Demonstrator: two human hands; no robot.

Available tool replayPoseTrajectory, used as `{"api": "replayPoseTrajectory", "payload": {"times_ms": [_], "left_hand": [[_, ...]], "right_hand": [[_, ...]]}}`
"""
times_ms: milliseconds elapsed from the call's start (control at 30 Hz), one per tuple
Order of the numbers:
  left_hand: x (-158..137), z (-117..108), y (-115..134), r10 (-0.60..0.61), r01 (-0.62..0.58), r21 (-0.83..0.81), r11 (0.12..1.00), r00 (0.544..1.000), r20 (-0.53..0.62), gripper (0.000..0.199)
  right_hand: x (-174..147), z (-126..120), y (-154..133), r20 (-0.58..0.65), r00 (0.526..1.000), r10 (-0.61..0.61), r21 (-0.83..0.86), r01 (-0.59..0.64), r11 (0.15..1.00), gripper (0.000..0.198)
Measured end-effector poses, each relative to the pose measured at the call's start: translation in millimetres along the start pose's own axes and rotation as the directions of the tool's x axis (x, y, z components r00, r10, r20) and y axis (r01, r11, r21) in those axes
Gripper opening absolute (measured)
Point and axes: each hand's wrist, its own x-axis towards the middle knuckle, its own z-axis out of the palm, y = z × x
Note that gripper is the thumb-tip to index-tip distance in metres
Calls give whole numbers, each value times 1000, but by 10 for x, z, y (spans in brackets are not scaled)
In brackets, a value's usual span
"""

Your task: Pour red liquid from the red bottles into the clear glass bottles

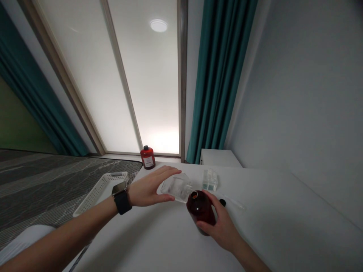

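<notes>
A clear, square-sided bottle (176, 187) lies tipped nearly level in my left hand (154, 186), its thumb and fingers on either side of the base. Its neck points right, close to the open mouth of a dark reddish-brown bottle (198, 208). Whether the two necks touch, I cannot tell. Around the brown bottle's side wraps my right hand (219, 224), tilting it slightly to the left. Just beyond that hand, a small black cap (222, 202) and a thin clear dropper-like tube (236, 203) rest on the white table (159, 241).
Behind the brown bottle sits a clear plastic package (210, 180). A capped red-brown bottle with a white label (148, 158) stands at the table's far left corner. Left of the table is a white perforated basket (93, 196). A white cabinet (219, 158) adjoins the far edge.
</notes>
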Motion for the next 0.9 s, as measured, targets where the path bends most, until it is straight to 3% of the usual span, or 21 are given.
{"api": "replayPoseTrajectory", "payload": {"times_ms": [300,900], "left_hand": [[108,-74,29,49,-48,-5,999,996,81,66],[328,-302,228,52,-108,190,976,959,278,64]], "right_hand": [[-11,23,33,-6,1000,19,12,-19,1000,77],[-16,58,43,-11,999,45,29,-44,999,77]]}}
